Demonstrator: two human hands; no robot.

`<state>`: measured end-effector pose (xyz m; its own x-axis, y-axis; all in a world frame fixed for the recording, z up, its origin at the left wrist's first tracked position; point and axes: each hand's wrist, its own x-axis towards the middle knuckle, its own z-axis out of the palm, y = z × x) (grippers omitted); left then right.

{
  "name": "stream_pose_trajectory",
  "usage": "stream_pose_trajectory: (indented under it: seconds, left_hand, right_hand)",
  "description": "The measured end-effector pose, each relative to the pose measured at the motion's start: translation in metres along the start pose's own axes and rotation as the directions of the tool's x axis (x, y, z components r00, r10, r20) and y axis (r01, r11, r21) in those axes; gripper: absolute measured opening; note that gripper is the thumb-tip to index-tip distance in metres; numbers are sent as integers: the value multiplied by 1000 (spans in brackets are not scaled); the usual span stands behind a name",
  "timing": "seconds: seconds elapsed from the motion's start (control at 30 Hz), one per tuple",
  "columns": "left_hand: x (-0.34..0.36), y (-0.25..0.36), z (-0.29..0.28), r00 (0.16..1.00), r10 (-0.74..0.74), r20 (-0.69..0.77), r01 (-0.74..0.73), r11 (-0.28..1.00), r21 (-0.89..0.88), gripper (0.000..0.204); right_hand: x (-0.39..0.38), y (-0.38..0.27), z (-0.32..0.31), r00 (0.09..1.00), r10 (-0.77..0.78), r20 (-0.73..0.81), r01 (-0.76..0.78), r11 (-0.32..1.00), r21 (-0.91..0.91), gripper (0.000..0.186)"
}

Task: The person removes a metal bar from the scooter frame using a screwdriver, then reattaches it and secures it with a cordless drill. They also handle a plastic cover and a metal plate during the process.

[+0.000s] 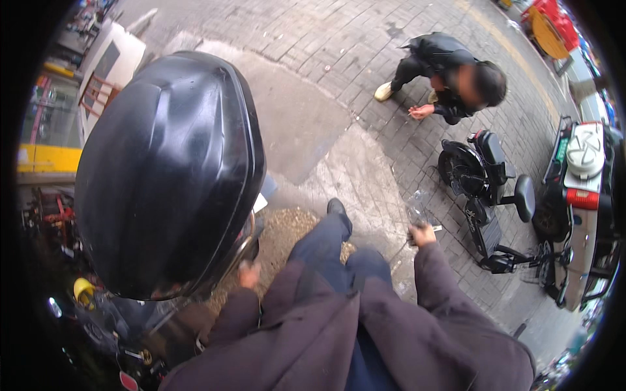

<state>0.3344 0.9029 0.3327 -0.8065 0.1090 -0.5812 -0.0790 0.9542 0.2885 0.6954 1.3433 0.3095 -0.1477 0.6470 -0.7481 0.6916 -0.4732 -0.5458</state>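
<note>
A large glossy black top case [163, 176] fills the left of the view. Close by its lower right edge hangs my left hand [248, 274], blurred, its fingers not clear enough to read. My right hand [423, 233] is out to the right, its fingers closed round something small and dark that I cannot make out. A small white piece [437, 228] sticks out beside it. Just beyond the fingers shows a clear, crinkled, plastic-like thing [418, 201]; whether I hold it I cannot tell.
Ahead on the grey paving bricks [326, 39], a person in black [443, 72] bends forward. A black electric scooter [482, 202] stands at right, with a white and red vehicle [583, 208] behind it. A yellow-edged stall [49, 158] lies at far left.
</note>
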Motion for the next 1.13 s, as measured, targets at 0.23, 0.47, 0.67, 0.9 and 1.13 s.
stream_pose_trajectory:
  seconds: [0.23, 0.47, 0.67, 0.9, 1.13]
  left_hand:
    - [36, 85, 23, 995, -43, -93, 28, 987, -158, 28]
    - [56, 124, 93, 901, -410, -142, 331, 862, -385, 27]
    - [48, 180, 145, 786, -616, -47, 520, 700, -489, 27]
    - [78, 257, 157, 636, -771, 13, 637, 516, -573, 34]
    - [143, 351, 86, 489, -872, -28, 647, 384, -659, 30]
  right_hand:
    - [131, -211, 43, 974, -39, 225, 57, 995, -76, 20]
    - [281, -391, 111, 866, -151, 476, 309, 911, -273, 18]
    - [330, -507, 211, 619, -422, 663, 768, 503, -397, 22]
    - [248, -668, 362, 337, -154, 929, 794, 576, -193, 29]
    - [69, -933, 415, -650, -281, 706, 624, 331, 707, 53]
